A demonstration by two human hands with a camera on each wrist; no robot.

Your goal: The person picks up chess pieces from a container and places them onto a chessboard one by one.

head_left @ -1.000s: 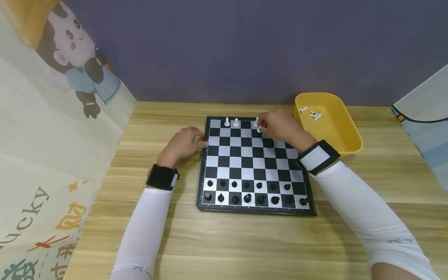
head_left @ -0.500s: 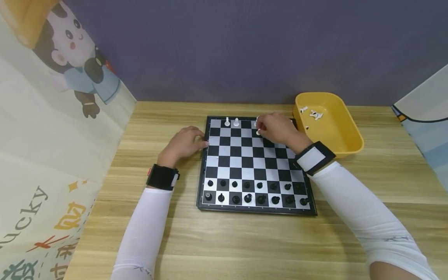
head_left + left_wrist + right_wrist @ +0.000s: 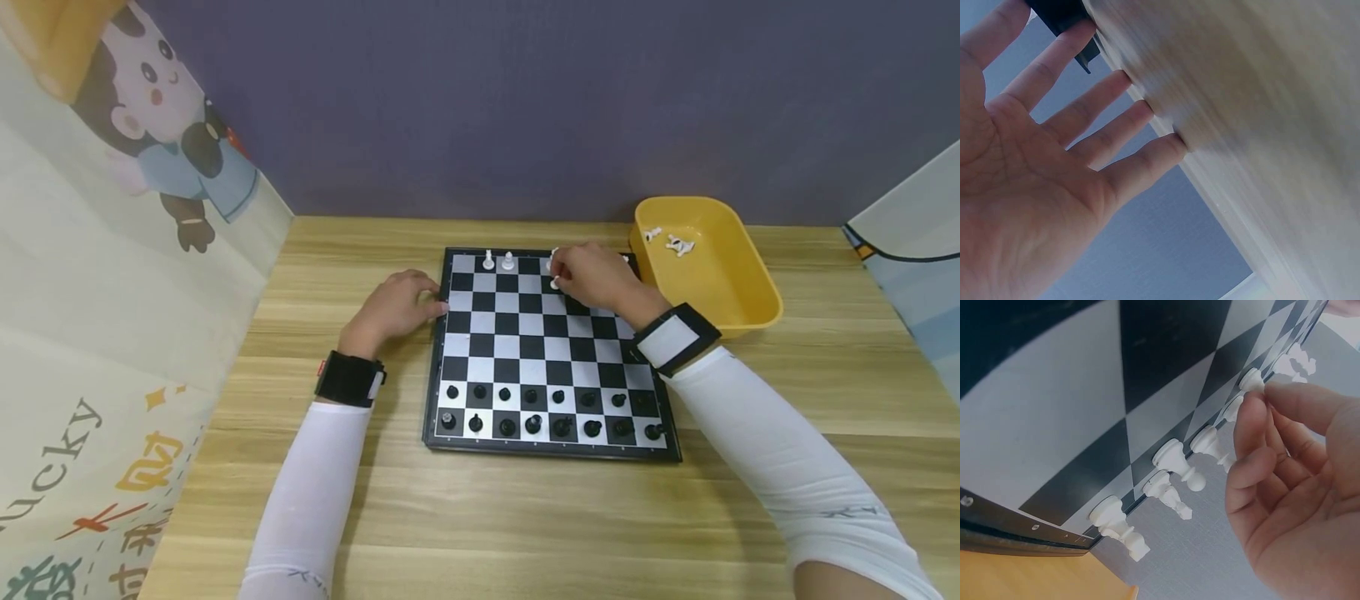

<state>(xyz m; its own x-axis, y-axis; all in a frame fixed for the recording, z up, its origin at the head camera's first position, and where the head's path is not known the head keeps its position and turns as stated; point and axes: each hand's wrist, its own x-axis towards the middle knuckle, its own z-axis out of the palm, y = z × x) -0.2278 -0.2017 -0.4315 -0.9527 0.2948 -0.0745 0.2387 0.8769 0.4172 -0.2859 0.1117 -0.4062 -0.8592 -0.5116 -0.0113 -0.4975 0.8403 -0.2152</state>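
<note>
My right hand (image 3: 596,275) is over the far side of the chessboard (image 3: 531,347). Its thumb and fingertips pinch a small white chess piece (image 3: 1251,380), its base against the board and its top hidden by the fingers. Other white pieces stand along the far row, among them a white pawn (image 3: 1175,459) and a white rook (image 3: 1118,526) in the right wrist view. Two more white pieces (image 3: 507,262) are at the far left. At the board's left edge, my left hand (image 3: 393,311) touches the frame, its fingers mostly straight and spread in the left wrist view.
Black chess pieces (image 3: 533,423) fill the two near rows. A yellow tray (image 3: 761,287) holding a few white pieces (image 3: 679,245) stands right behind the board. The wooden table (image 3: 525,525) meets a dark wall (image 3: 480,108) at the back and a printed sheet (image 3: 90,283) on the left.
My right hand has shifted slightly towards me and left, then stayed nearly still with the white piece pinched. The left hand has kept its place at the board's edge.
</note>
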